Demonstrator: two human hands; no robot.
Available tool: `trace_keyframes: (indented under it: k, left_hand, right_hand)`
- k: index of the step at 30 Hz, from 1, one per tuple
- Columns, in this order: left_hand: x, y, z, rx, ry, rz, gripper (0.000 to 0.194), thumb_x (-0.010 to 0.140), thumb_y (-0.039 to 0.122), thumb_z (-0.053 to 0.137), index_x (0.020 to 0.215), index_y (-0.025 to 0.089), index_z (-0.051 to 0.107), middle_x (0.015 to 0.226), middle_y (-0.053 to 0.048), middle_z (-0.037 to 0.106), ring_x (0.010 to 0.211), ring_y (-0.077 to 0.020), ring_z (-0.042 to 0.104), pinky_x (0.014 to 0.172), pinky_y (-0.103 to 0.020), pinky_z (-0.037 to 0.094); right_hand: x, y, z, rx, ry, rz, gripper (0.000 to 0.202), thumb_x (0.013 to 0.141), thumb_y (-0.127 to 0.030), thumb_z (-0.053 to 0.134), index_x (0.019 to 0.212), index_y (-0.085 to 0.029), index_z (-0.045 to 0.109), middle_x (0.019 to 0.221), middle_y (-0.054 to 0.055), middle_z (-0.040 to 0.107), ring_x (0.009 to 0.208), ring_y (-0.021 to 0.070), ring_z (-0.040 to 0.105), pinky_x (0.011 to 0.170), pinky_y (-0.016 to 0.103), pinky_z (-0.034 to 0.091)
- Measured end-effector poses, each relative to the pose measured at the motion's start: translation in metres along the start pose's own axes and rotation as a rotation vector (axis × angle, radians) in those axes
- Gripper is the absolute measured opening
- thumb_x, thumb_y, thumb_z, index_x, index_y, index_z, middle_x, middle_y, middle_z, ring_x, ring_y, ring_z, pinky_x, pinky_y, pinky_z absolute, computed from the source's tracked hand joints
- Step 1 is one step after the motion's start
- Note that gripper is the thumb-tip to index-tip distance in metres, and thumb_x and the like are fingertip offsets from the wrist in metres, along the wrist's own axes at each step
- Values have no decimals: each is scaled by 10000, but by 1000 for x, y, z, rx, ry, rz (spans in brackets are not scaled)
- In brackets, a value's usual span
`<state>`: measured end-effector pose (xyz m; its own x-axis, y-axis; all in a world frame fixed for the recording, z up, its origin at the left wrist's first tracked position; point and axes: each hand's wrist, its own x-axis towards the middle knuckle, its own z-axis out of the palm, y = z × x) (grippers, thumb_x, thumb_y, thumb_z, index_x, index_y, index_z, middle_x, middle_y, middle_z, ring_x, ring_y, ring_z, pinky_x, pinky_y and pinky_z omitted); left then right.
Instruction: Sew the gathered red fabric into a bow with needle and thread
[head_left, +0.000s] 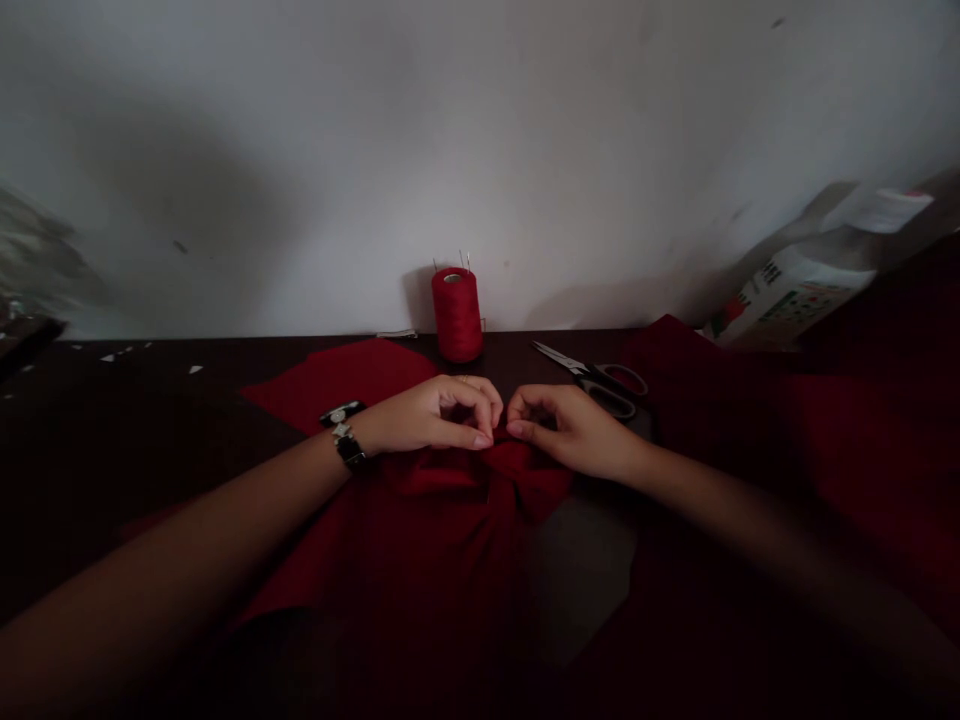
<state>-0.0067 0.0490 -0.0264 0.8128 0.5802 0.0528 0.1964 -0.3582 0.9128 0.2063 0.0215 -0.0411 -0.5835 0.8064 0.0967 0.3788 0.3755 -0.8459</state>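
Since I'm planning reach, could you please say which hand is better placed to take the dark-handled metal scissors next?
Probably the right hand: the scissors lie just beyond it, while the left hand is farther from them.

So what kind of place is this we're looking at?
Probably a small sewing spot, at home or in a workroom: red cloth lies on a dark table against a wall, with a thread spool holding upright needles and black-handled scissors nearby.

V. dim pic — soft shadows on wall [510,130], bottom near-black, edges stretched w/ some blur.
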Motion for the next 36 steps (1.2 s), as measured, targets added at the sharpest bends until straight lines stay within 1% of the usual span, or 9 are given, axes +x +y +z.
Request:
trace_keyframes:
  k: [2,4,6,8,14,24,27,33,36]
  left_hand:
    - [0,-1,0,-46,-21,3,73,777,127,654,705,126,662,872,-41,618,806,-109,578,749,-217,479]
    - [-1,-2,0,-147,-46,-60,66,791,151,642,732,121,648,874,-54,643,711,-95,571,576,-169,463]
    - [-2,-3,1,-244,-61,-137,83,803,182,635,753,116,634,882,-62,661,570,-58,519,427,-130,379]
    - [-3,-3,1,-297,-55,-184,105,804,196,639,747,109,625,865,-54,667,467,-19,448,382,-119,333]
    - [-2,-3,-1,-345,-38,-252,121,763,196,675,708,98,627,793,-39,665,425,-2,426,384,-115,325]
    - [-1,-5,-6,-320,-135,-275,113,744,184,681,681,105,629,754,-39,661,437,-12,413,398,-130,303]
    - [-2,-3,-5,-335,-119,-271,151,754,208,683,681,99,607,751,-39,651,441,-12,412,401,-130,308]
    - [-4,0,4,-317,25,-261,197,807,274,649,740,115,556,827,-25,633,457,-11,441,418,-133,359]
    - [-4,2,10,-282,89,-282,205,792,289,666,755,111,572,781,-15,628,460,-14,440,414,-130,346]
  right_hand:
    - [-1,-1,2,-61,16,3,71,822,-149,572,765,-137,614,676,-3,593,605,96,486,607,221,376]
    - [-2,-2,3,-128,30,1,68,810,-123,572,758,-143,612,655,-11,587,578,91,473,592,219,364]
    - [-2,-2,4,-179,29,-9,76,808,-110,564,754,-151,600,657,-11,587,577,93,473,589,220,357]
    - [-3,-2,4,-221,11,-24,81,816,-108,549,764,-157,586,675,-5,590,595,101,482,592,224,353]
    - [-4,-4,2,-353,-63,-50,98,850,-105,492,788,-169,532,744,20,587,650,123,501,621,244,350]
    - [-4,-7,2,-480,-125,-51,120,867,-113,455,768,-174,483,746,27,563,654,132,478,611,256,315]
    - [-3,-5,2,-393,-93,-56,108,868,-111,463,788,-173,498,749,21,565,657,127,477,617,246,325]
    - [0,0,-2,-133,-7,-123,73,893,-172,481,828,-173,515,729,-5,547,638,110,469,615,222,360]
    - [-1,0,-3,-62,7,-148,68,885,-183,507,819,-173,523,737,-5,567,649,107,487,622,220,371]
